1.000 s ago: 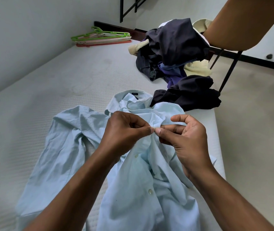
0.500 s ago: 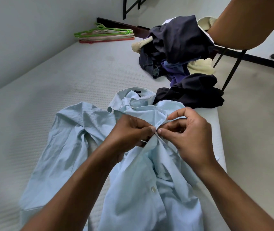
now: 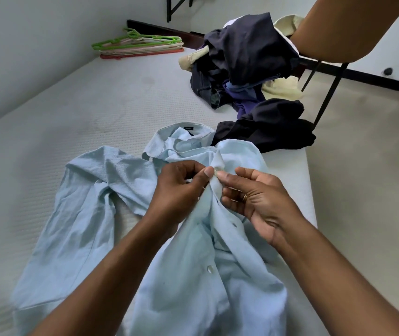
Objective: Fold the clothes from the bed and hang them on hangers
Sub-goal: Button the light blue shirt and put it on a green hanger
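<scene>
A light blue button-up shirt [image 3: 91, 214] lies spread on the white mattress [image 3: 72, 105], collar toward the far side. My left hand [image 3: 179, 190] pinches the shirt's front edge just below the collar, thumb and forefinger closed on the fabric. My right hand [image 3: 256, 200], with a ring on one finger, pinches the opposite front edge right beside it. Both hands meet at a button near the collar. A stack of plastic hangers [image 3: 140, 46], green on top, lies at the far corner of the mattress.
A heap of dark, purple and cream clothes [image 3: 247, 64] sits on the far right of the mattress, with a black garment [image 3: 273, 127] nearer to the shirt. A brown chair seat on black legs [image 3: 353, 25] stands over the beige floor [image 3: 368, 190] at right. The wall runs along the left.
Both hands have lifted the shirt's front edges slightly and shifted their pinch up toward the collar; the right hand's fingers have spread a little. The shirt's body has not moved.
</scene>
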Available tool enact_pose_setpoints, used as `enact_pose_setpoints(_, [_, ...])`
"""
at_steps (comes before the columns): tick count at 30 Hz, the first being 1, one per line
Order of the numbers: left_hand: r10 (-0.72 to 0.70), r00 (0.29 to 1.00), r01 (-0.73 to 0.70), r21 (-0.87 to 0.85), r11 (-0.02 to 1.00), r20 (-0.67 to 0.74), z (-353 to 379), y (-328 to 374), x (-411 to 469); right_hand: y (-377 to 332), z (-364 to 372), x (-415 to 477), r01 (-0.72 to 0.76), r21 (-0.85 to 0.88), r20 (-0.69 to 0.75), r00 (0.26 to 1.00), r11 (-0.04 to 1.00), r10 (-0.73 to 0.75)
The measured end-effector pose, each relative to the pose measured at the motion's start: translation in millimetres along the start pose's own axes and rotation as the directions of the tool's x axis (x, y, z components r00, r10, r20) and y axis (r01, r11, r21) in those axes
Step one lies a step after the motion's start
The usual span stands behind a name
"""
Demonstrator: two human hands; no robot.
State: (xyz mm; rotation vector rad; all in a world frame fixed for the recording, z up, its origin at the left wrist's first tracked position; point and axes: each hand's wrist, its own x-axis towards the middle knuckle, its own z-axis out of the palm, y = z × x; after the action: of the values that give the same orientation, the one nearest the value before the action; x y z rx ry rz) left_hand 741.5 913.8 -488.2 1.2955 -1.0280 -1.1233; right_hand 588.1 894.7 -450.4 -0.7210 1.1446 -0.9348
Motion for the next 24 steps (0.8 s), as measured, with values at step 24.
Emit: enact_pose_setpoints(24, [0.194,0.939,0.013,0.596,0.803,-0.283,-19,14,4,25,9,-34,0.640,-0.732,0.669,0.609,-0.235,-0.425])
